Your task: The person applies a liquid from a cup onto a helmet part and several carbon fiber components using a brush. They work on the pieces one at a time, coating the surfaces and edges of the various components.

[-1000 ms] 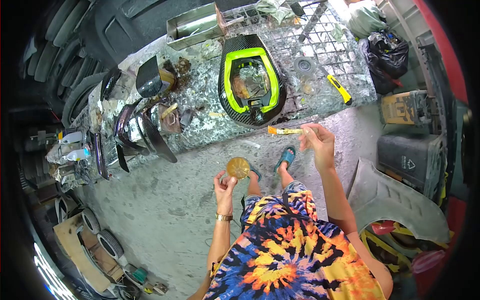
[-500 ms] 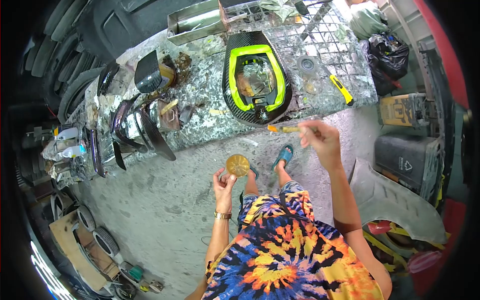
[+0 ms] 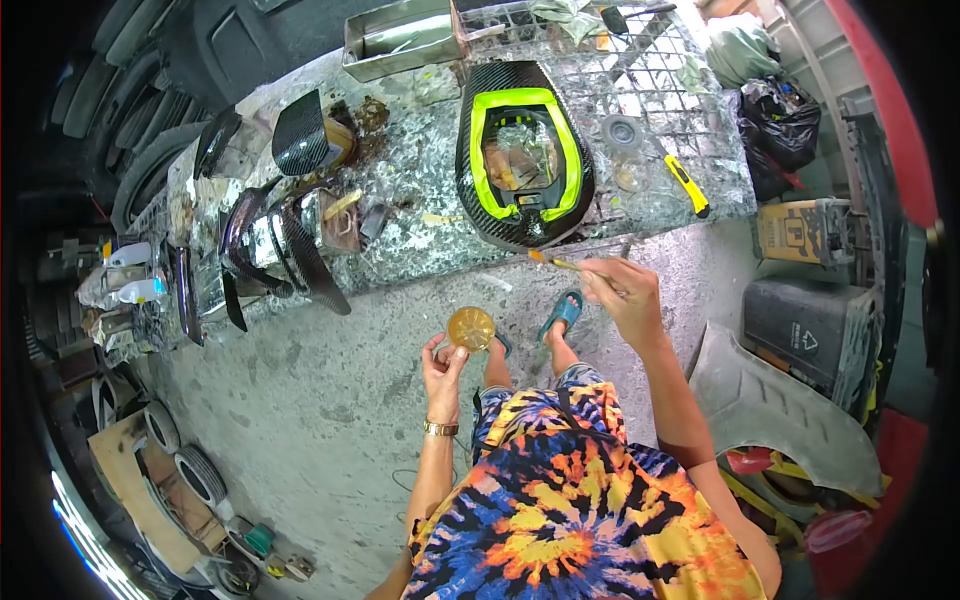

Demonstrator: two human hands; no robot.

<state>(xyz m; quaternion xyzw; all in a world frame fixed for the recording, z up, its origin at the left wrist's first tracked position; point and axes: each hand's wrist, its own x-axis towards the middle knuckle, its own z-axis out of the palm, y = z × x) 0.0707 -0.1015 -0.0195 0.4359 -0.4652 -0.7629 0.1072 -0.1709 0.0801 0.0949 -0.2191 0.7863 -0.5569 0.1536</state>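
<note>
My left hand (image 3: 441, 366) grips a round, shallow cup (image 3: 471, 329) of amber liquid, held over the floor in front of the table. Between the closed fingers of my right hand (image 3: 625, 292) is a thin brush (image 3: 562, 263) with an orange tip, which points left, just below the table's front edge. Above the brush lies a black carbon-patterned part (image 3: 541, 228) with a bright green inner rim (image 3: 568, 150). The brush tip is near its lower end, and I cannot tell if they touch.
On the stained table (image 3: 420, 180) are curved dark parts (image 3: 300, 255), a metal tray (image 3: 400, 62), a yellow cutter (image 3: 686, 186) and a grey round disc (image 3: 621, 131). A black bin (image 3: 805, 330) and a grey panel (image 3: 775, 400) stand at the right.
The brush has tilted, with its handle end lower, and my right hand has moved slightly left and down. The table's things appear shifted right as the view moved. Both hands keep their holds.
</note>
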